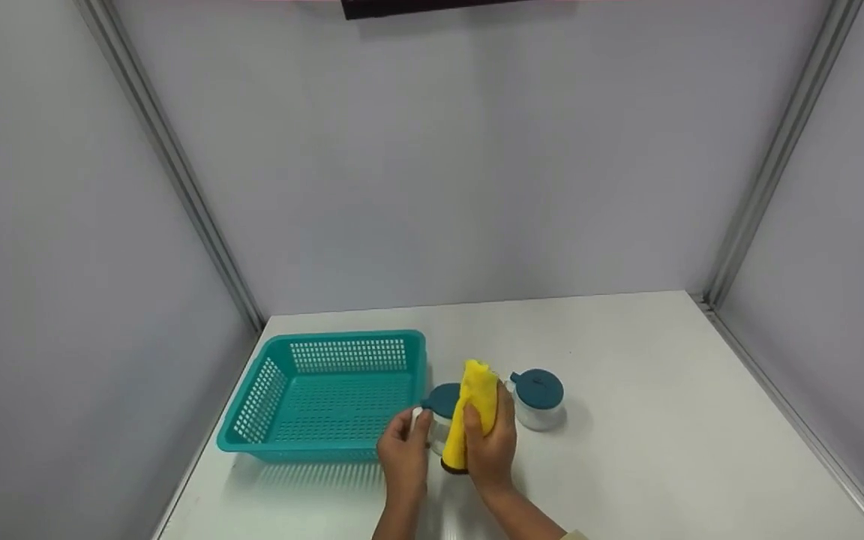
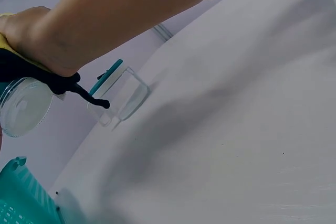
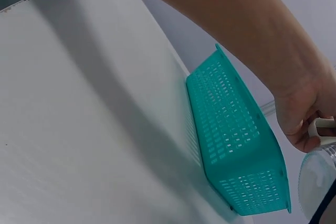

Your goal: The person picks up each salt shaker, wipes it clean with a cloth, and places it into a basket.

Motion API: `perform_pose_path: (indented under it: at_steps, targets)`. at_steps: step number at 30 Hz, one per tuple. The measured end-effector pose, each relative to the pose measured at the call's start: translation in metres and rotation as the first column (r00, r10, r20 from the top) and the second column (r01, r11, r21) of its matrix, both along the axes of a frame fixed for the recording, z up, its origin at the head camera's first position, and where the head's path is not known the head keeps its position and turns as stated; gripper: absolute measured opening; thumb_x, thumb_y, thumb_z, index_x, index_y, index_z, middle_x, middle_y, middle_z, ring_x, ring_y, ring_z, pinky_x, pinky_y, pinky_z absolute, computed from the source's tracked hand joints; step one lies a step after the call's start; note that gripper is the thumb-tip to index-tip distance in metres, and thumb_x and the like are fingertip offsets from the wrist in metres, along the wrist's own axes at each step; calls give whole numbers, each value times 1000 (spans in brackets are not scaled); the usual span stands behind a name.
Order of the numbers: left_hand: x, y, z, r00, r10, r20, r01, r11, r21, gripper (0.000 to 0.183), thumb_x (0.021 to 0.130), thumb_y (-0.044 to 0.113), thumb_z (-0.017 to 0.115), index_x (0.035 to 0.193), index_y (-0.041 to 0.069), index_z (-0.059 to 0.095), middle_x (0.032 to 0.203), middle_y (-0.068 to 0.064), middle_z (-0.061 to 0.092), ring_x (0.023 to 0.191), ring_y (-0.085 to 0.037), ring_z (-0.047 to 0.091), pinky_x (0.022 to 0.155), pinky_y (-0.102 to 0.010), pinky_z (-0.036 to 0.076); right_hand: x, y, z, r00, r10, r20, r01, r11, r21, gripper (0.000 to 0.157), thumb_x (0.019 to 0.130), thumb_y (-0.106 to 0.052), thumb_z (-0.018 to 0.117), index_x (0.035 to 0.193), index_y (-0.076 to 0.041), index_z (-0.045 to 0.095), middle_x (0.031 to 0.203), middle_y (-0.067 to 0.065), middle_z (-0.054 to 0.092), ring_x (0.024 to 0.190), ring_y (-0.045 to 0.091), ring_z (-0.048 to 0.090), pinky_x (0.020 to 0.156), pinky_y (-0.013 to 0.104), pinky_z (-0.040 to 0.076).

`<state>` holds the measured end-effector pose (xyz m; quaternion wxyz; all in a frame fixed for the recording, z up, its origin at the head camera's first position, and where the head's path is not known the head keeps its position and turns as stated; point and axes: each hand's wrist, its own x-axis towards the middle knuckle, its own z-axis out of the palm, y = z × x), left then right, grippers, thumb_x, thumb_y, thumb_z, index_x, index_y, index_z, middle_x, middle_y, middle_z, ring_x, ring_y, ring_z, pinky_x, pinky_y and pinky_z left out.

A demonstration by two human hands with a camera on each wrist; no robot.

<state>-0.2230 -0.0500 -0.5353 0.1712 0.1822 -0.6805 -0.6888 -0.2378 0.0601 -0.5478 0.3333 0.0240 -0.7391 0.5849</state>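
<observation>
My left hand pinches the white handle of a clear jar with a dark teal lid. The left wrist view shows the base of this jar, raised off the table. In my right hand is a yellow cloth with a dark edge, gripped against the jar's right side. The cloth covers part of the jar and its lid. Just right of that hand, a second jar of the same kind stands upright on the table.
A teal plastic basket sits to the left, close beside my left hand; its visible floor is bare. The white table ends at grey panels at the back and sides. A dark object hangs at the top.
</observation>
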Motion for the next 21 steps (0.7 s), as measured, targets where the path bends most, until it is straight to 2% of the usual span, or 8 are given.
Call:
perform_pose_path:
  at_steps: [5,9,14,21]
  targets:
    - [0,-2,0,1000,11,19,-11,1000,-10,43,88,46,70,110,9,70,105,-6,69,91,-20,60,75,-30,56,3,-2,-8,996,8,-87,3,992,127,70,88,-22,69,149,-16,38,140,0,49,108,8,52,101,13,42]
    - [-2,-4,-1,999,20,38,-20,1000,-10,44,87,49,70,109,11,70,103,-5,68,88,-20,59,73,-28,55,2,-2,-13,985,16,-172,22,975,220,74,83,-20,74,149,-15,40,147,4,43,117,11,50,106,11,35]
    - [-3,-6,-3,1000,16,6,-16,1000,-4,43,86,48,72,108,10,71,103,-6,68,86,-20,59,69,-29,55,2,-1,-17,964,36,-264,43,957,288,72,79,-17,76,144,-13,47,146,9,43,124,17,47,109,13,33]
    - [-4,-8,-4,1000,21,-20,-21,1000,7,34,89,41,72,108,12,72,100,-4,69,86,-25,60,67,-29,55,3,1,-19,938,81,-336,45,936,350,63,80,-17,75,139,-12,53,144,14,46,128,22,44,113,17,30]
